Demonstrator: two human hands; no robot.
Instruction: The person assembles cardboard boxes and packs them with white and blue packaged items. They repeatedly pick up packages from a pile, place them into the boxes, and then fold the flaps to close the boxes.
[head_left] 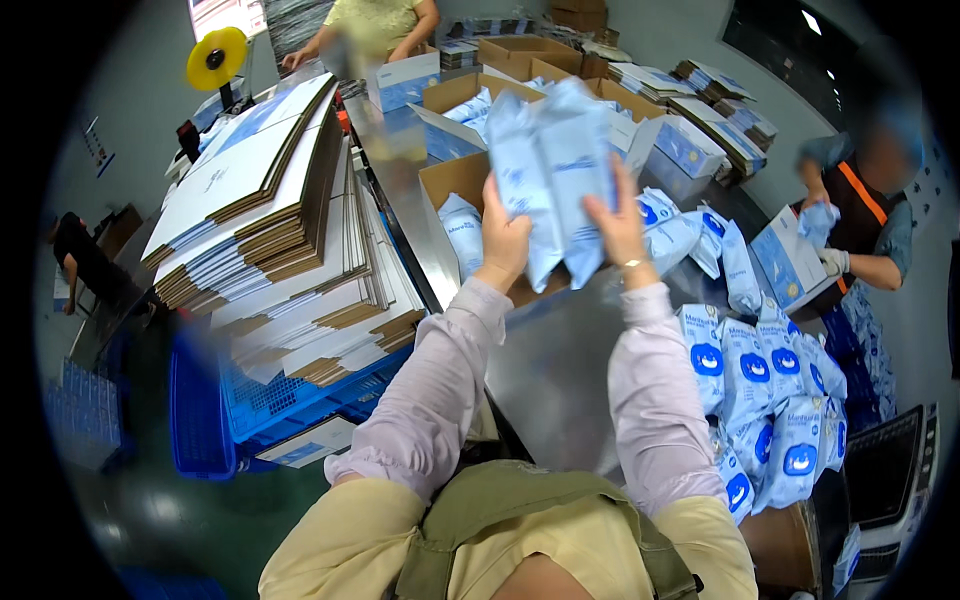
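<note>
Two light blue soft packs [556,190] are held upright side by side between my hands, above a cardboard box on the metal table. My left hand [503,235] is wrapped round the left pack's side. The right pack's edge is gripped by my right hand [619,225]. Below and behind them the open box [437,180] shows another pack [461,235] standing inside at its left. Much of the box is hidden by the packs I hold. To the right of my right forearm lies a heap of similar packs [748,365] with dark blue prints.
Flattened cartons [250,190] are stacked high on a blue crate [270,405] at my left. More open boxes [535,52] stand further back. A co-worker [865,200] at the right handles a pack at a white-blue box [790,260]. Another person [380,25] works at the far end.
</note>
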